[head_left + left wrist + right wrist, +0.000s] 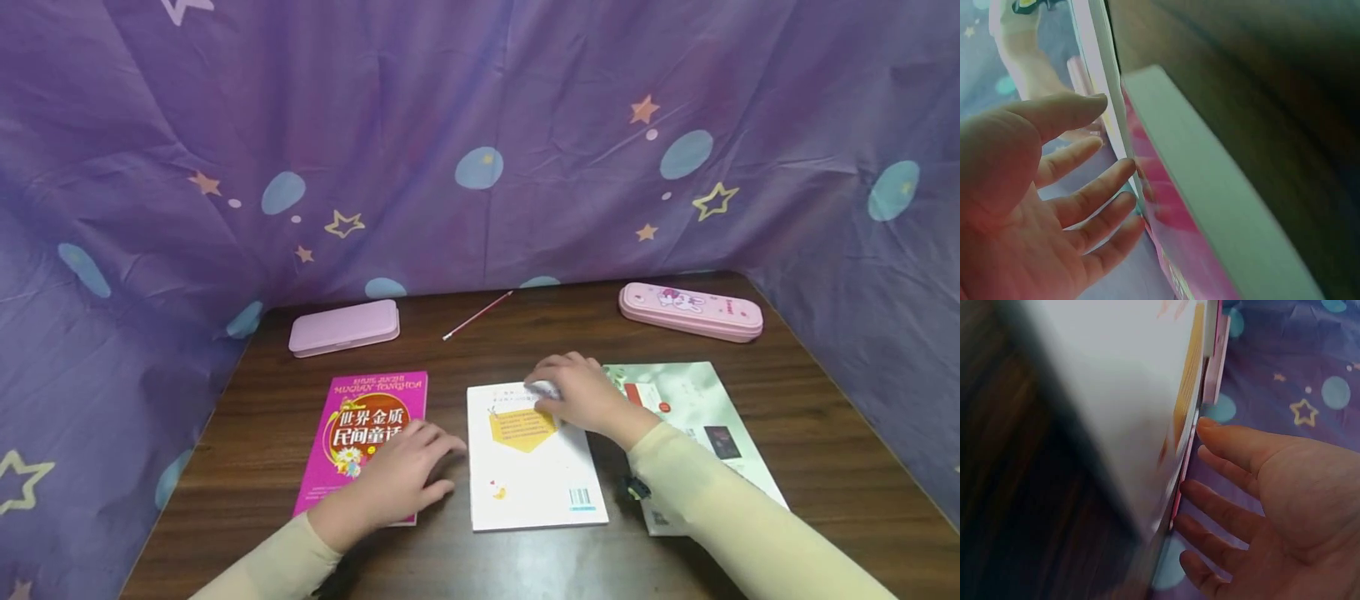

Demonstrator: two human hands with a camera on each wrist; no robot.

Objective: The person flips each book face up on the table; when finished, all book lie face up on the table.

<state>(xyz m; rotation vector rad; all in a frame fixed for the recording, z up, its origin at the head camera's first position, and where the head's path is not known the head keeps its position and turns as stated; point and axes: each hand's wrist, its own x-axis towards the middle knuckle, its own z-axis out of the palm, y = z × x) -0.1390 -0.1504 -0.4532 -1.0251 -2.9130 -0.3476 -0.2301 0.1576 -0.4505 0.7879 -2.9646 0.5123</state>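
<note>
A white book with a yellow panel and a barcode lies in the middle of the table. Over its upper right corner hovers my right hand, fingers loosely bent and parted, a greyish patch showing between thumb and forefinger. The right wrist view has these fingers spread beside the white book's edge, gripping nothing. To the left is a magenta book with a round picture and Chinese title. My left hand extends across its right side, fingers relaxed and thumb apart, towards the white book.
A pale green book lies at the right, partly covered by my right sleeve. Behind the books are a plain pink case, a pencil and a pink pencil case with a rabbit picture. A purple patterned curtain surrounds the table.
</note>
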